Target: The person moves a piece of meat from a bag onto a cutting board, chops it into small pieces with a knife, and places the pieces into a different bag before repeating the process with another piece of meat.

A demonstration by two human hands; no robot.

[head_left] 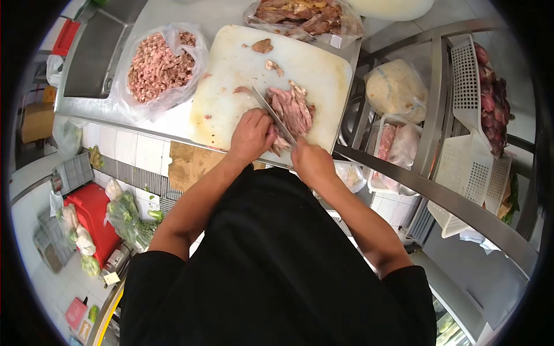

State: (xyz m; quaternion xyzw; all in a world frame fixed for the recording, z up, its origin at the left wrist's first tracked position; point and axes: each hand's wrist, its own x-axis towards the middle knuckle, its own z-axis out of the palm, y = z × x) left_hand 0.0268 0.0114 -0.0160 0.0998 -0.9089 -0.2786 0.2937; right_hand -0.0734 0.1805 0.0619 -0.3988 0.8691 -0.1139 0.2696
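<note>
A kitchen knife (269,108) lies across the near part of a white cutting board (231,69), its blade pointing up and to the left. My right hand (312,163) is closed around its handle. Just left of the blade, my left hand (253,134) has its fingers curled against some meat, mostly hidden beneath them. Sliced pinkish meat (291,109) is heaped to the right of the blade. Farther up the board are a brown meat piece (262,46) and small scraps (274,67).
A plastic bag of diced meat (156,69) sits left of the board, near a metal sink (95,52). Bagged brown meat (300,14) is behind the board. To the right stands a metal rack (430,86) with white baskets (466,81) and bagged food (396,89).
</note>
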